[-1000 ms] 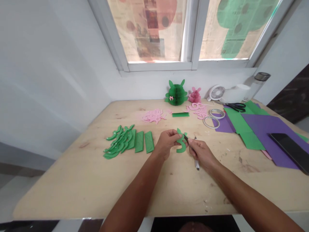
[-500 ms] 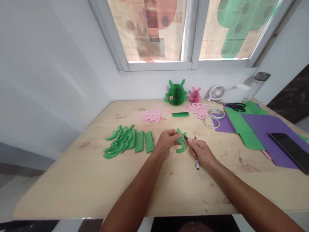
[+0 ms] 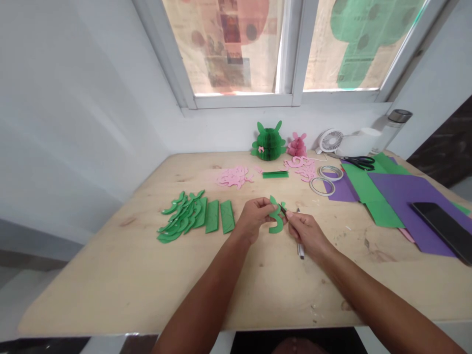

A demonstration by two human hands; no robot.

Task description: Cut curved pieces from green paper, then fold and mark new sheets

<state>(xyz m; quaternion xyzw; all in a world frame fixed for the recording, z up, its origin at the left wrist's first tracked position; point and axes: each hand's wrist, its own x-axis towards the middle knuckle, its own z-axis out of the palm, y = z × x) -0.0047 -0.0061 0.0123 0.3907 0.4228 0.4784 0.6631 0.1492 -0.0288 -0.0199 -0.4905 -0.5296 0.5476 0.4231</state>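
Observation:
My left hand [image 3: 255,217] pinches a curvy green paper cutout [image 3: 276,226] shaped like a figure three, held just above the table. On the right, my right hand [image 3: 307,232] has its fingers closed around a thin dark pointed tool [image 3: 282,209] whose tip meets the upper part of the cutout. The tool's exact kind is too small to tell. A small green paper tip [image 3: 283,204] shows beside it. Partly under my right hand lies a white and black pen [image 3: 301,250]. Left of my hands are narrow green paper rectangles [image 3: 227,217] and a heap of green cutouts [image 3: 184,216].
Pink paper pieces [image 3: 234,177] and a folded green strip [image 3: 275,175] lie farther back. Behind stand a green honeycomb paper figure [image 3: 269,143] and a pink one [image 3: 297,144]. Rightward are tape rolls [image 3: 322,187], scissors [image 3: 357,162], purple sheets [image 3: 398,201], a phone [image 3: 444,228] and a fan [image 3: 331,141].

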